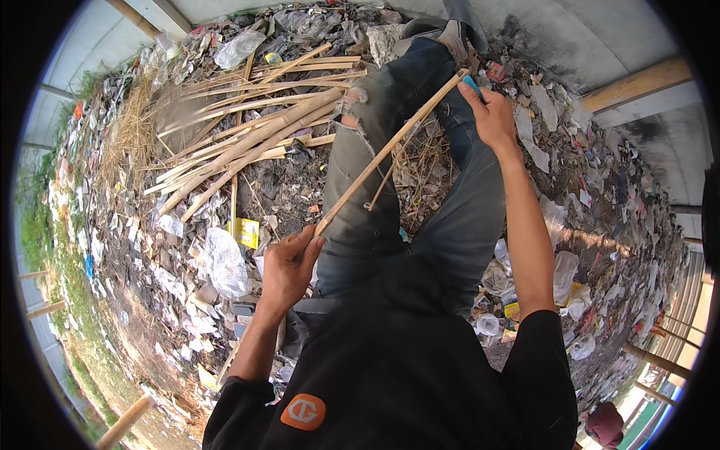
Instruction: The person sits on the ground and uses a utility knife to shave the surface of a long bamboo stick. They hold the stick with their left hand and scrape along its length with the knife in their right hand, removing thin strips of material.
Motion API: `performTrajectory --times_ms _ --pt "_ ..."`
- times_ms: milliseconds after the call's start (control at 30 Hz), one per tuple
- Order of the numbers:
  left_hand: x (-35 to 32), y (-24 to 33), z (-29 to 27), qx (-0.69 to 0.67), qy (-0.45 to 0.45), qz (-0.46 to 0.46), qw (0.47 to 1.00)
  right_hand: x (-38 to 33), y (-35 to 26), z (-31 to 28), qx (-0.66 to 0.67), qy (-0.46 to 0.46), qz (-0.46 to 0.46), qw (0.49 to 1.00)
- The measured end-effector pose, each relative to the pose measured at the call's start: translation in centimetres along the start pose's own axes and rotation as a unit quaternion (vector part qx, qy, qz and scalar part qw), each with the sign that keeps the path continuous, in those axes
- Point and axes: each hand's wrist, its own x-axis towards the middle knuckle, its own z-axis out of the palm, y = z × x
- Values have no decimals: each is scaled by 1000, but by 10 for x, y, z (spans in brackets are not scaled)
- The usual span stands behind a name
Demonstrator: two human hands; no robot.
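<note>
A long, thin bamboo strip slants across my lap, from near my left hip up to my right knee. Its lower end is in my left hand, with the fingers closed round it. My right hand is closed at the far end, around a small blue thing, perhaps a tool handle. That thing touches or nearly touches the strip's tip; any blade is hidden. A thinner sliver hangs beside the strip between my legs; I cannot tell whether it is joined to it.
A pile of split bamboo strips lies on the ground left of my legs. Litter surrounds me, with a plastic bag and a yellow packet near my left hand. Pale walls with wooden posts stand ahead. Another person shows at lower right.
</note>
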Motion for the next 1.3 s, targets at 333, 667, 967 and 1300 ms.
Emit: performTrajectory --times_ms 333,667,967,1300 --pt "-5 -23 -13 -36 -43 -80 995 -9 28 -3 -104 93 45 989" --pt "-5 -44 -7 -58 -7 -93 994 12 52 -28 -98 -134 165 972" --pt "-5 -36 -1 -81 -22 -116 990 1 15 -9 105 -30 86 990" --pt "-6 -21 -1 -56 -47 -112 991 -1 -15 15 66 146 -27 987"
